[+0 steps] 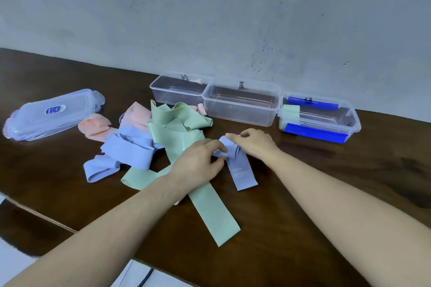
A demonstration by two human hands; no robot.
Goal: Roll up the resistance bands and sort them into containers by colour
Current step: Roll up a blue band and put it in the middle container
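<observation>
Both the left hand (pixel 198 158) and right hand (pixel 253 142) are pinching the half-rolled lilac-blue rubber band (pixel 240 165) at table centre; the clear middle box (pixel 241 102) sits at twelve o'clock. Loosening fingers could be letting the springy coil unwind.
</observation>
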